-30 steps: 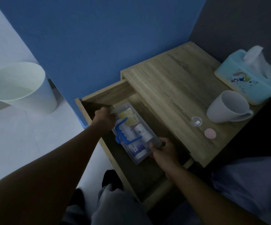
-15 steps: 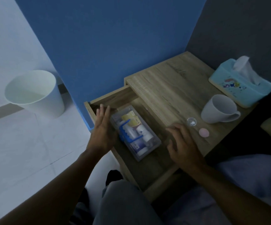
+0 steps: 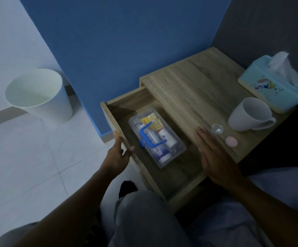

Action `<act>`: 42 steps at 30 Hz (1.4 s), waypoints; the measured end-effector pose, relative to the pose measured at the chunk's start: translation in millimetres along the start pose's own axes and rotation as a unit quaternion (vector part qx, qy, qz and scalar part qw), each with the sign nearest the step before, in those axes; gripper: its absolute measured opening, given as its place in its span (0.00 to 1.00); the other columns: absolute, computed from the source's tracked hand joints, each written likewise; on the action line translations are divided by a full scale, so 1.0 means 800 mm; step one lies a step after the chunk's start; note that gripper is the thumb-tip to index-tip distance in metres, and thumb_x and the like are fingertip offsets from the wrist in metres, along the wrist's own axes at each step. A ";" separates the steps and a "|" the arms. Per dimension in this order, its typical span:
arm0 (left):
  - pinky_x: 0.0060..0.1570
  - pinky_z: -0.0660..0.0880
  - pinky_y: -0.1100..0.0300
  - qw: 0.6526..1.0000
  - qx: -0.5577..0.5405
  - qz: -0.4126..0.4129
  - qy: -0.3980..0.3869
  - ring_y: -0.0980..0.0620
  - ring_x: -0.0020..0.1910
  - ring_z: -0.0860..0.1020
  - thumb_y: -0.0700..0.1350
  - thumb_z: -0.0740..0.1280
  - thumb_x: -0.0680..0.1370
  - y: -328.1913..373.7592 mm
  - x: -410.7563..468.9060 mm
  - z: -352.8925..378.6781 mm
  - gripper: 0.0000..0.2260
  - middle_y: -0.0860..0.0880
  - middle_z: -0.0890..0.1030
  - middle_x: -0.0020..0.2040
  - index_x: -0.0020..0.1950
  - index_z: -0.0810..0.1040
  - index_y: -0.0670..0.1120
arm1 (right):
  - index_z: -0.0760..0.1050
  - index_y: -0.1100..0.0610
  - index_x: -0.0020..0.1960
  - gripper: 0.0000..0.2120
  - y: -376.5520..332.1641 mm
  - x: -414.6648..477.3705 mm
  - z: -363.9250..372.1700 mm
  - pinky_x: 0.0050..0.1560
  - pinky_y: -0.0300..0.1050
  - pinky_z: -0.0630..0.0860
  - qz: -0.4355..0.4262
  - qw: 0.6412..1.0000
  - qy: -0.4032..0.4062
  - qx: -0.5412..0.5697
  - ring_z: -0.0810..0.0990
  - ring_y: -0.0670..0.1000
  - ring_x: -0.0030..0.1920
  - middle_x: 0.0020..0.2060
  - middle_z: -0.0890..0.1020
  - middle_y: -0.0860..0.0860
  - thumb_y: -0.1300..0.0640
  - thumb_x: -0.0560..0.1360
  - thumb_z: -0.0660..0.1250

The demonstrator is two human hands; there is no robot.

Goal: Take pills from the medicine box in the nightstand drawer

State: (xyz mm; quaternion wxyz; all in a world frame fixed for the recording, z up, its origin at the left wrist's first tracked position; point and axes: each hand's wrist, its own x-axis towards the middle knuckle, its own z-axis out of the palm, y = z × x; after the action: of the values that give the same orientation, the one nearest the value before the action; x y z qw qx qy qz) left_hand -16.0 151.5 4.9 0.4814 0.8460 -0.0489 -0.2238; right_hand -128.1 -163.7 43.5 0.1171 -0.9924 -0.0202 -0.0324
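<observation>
Left hand [image 3: 118,155] has let go of the medicine box [image 3: 156,138] and now grips the drawer's [image 3: 175,196] left side wall, thumb inside; right hand [image 3: 214,155] has also released, lying open and flat on the nightstand top's [image 3: 189,97] front edge. Box sits closed mid-drawer, a small clear cup [image 3: 217,129] with a pill already beside the right fingertips. Looks like the box is back in and closing the drawer is next.

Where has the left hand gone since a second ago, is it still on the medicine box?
Yes, it moved. The left hand left the medicine box and now grips the drawer's outer side wall, away from the box.
</observation>
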 end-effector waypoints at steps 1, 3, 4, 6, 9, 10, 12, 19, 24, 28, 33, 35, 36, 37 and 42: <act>0.66 0.70 0.47 1.000 0.001 -0.002 -0.001 0.42 0.72 0.68 0.55 0.63 0.79 0.004 0.005 0.005 0.37 0.50 0.61 0.78 0.78 0.41 0.56 | 0.60 0.60 0.78 0.25 0.001 0.001 0.000 0.77 0.58 0.60 0.000 1.000 0.004 0.004 0.58 0.53 0.79 0.78 0.62 0.56 0.55 0.82 0.51; 0.65 0.72 0.48 1.000 -0.005 -0.002 -0.002 0.43 0.72 0.69 0.54 0.63 0.79 0.014 0.016 0.018 0.37 0.49 0.65 0.77 0.78 0.41 0.56 | 0.59 0.59 0.79 0.25 0.003 0.001 0.001 0.77 0.57 0.60 -0.003 1.000 0.006 0.008 0.57 0.52 0.79 0.79 0.61 0.55 0.54 0.83 0.51; 0.64 0.72 0.49 1.000 -0.010 0.002 -0.004 0.43 0.72 0.69 0.54 0.63 0.79 0.019 0.022 0.025 0.37 0.48 0.66 0.77 0.78 0.42 0.56 | 0.58 0.58 0.79 0.25 0.004 0.000 0.001 0.77 0.56 0.59 -0.003 1.000 0.003 0.010 0.56 0.51 0.80 0.79 0.60 0.54 0.54 0.83 0.51; 0.60 0.72 0.55 1.000 -0.018 0.008 -0.004 0.44 0.71 0.70 0.55 0.63 0.78 0.029 0.036 0.040 0.36 0.48 0.67 0.76 0.78 0.43 0.57 | 0.57 0.56 0.79 0.25 0.008 -0.001 0.002 0.77 0.55 0.58 0.000 1.000 -0.001 0.021 0.55 0.49 0.80 0.80 0.59 0.52 0.52 0.83 0.49; 0.52 0.70 0.65 1.000 -0.024 0.012 -0.008 0.47 0.69 0.72 0.54 0.64 0.79 0.044 0.058 0.063 0.36 0.47 0.68 0.75 0.78 0.43 0.55 | 0.55 0.54 0.80 0.26 0.012 -0.002 0.003 0.78 0.54 0.57 0.002 0.999 -0.007 0.039 0.53 0.47 0.80 0.80 0.57 0.50 0.51 0.83 0.49; 0.49 0.70 0.70 0.999 -0.029 0.011 -0.013 0.49 0.67 0.73 0.54 0.64 0.79 0.049 0.065 0.070 0.37 0.47 0.68 0.75 0.78 0.42 0.55 | 0.54 0.53 0.80 0.26 0.014 -0.002 0.003 0.78 0.54 0.56 0.003 0.999 -0.011 0.045 0.51 0.47 0.80 0.80 0.56 0.49 0.51 0.83 0.50; 0.42 0.71 0.77 0.999 -0.043 0.012 -0.020 0.54 0.63 0.73 0.52 0.64 0.79 0.063 0.077 0.083 0.38 0.46 0.66 0.76 0.79 0.40 0.54 | 0.53 0.51 0.80 0.27 0.016 -0.001 0.005 0.79 0.51 0.53 0.003 0.998 -0.016 0.057 0.50 0.45 0.80 0.81 0.54 0.47 0.52 0.82 0.51; 0.70 0.66 0.48 0.999 -0.036 0.016 -0.030 0.41 0.74 0.66 0.52 0.63 0.79 0.106 0.109 0.120 0.41 0.42 0.60 0.78 0.78 0.34 0.49 | 0.53 0.51 0.80 0.27 0.019 0.001 0.007 0.78 0.52 0.57 0.005 0.997 -0.020 0.081 0.50 0.44 0.80 0.80 0.55 0.45 0.53 0.82 0.50; 0.64 0.67 0.55 0.999 -0.018 0.015 -0.039 0.42 0.71 0.69 0.47 0.65 0.78 0.117 0.125 0.136 0.43 0.42 0.62 0.77 0.77 0.32 0.50 | 0.55 0.53 0.80 0.26 0.014 0.000 0.000 0.79 0.50 0.54 0.005 0.996 -0.018 0.083 0.50 0.45 0.80 0.80 0.57 0.48 0.53 0.82 0.50; 0.67 0.67 0.51 0.999 -0.015 0.015 -0.033 0.41 0.71 0.69 0.44 0.65 0.78 0.120 0.129 0.140 0.44 0.44 0.64 0.77 0.77 0.31 0.51 | 0.56 0.55 0.80 0.27 0.010 0.001 -0.003 0.79 0.52 0.54 0.004 0.996 -0.026 0.081 0.50 0.46 0.80 0.80 0.57 0.49 0.55 0.81 0.51; 0.62 0.67 0.55 0.999 -0.010 -0.002 -0.037 0.42 0.72 0.68 0.43 0.64 0.78 0.123 0.129 0.138 0.43 0.44 0.64 0.77 0.77 0.32 0.50 | 0.55 0.55 0.80 0.27 0.009 0.001 -0.006 0.78 0.53 0.56 0.006 0.996 -0.033 0.082 0.50 0.47 0.80 0.80 0.57 0.50 0.54 0.81 0.49; 0.59 0.66 0.59 0.999 -0.009 -0.003 -0.040 0.42 0.73 0.67 0.42 0.64 0.79 0.125 0.128 0.133 0.41 0.44 0.63 0.77 0.78 0.35 0.51 | 0.55 0.55 0.80 0.27 0.008 0.001 -0.006 0.78 0.53 0.56 0.005 0.996 -0.037 0.079 0.50 0.46 0.80 0.80 0.56 0.49 0.55 0.82 0.50; 0.58 0.65 0.63 0.999 -0.004 0.002 -0.042 0.44 0.73 0.66 0.41 0.63 0.79 0.124 0.126 0.131 0.40 0.44 0.62 0.78 0.78 0.36 0.52 | 0.55 0.55 0.80 0.27 0.008 0.001 -0.005 0.78 0.53 0.56 0.005 0.996 -0.035 0.079 0.50 0.46 0.80 0.80 0.56 0.49 0.55 0.82 0.50; 0.56 0.65 0.70 0.999 0.003 0.008 -0.048 0.47 0.71 0.68 0.40 0.62 0.80 0.125 0.119 0.126 0.38 0.44 0.60 0.78 0.79 0.38 0.53 | 0.55 0.55 0.80 0.26 0.008 0.001 -0.005 0.78 0.52 0.56 0.006 0.996 -0.032 0.078 0.50 0.46 0.80 0.80 0.56 0.49 0.55 0.82 0.51; 0.36 0.75 0.73 0.995 0.049 0.033 -0.076 0.49 0.60 0.78 0.39 0.58 0.81 0.132 0.080 0.105 0.35 0.43 0.58 0.79 0.79 0.39 0.55 | 0.54 0.54 0.80 0.27 0.005 -0.001 -0.004 0.79 0.50 0.54 0.009 0.996 -0.016 0.082 0.49 0.45 0.80 0.81 0.55 0.48 0.56 0.82 0.52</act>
State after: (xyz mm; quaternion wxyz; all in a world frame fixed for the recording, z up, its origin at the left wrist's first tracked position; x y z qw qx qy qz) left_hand 19.4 9.5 35.0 0.4410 0.8472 -0.1240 -0.2692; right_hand -128.6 -168.7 45.7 0.1979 -0.9800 -0.0158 -0.0138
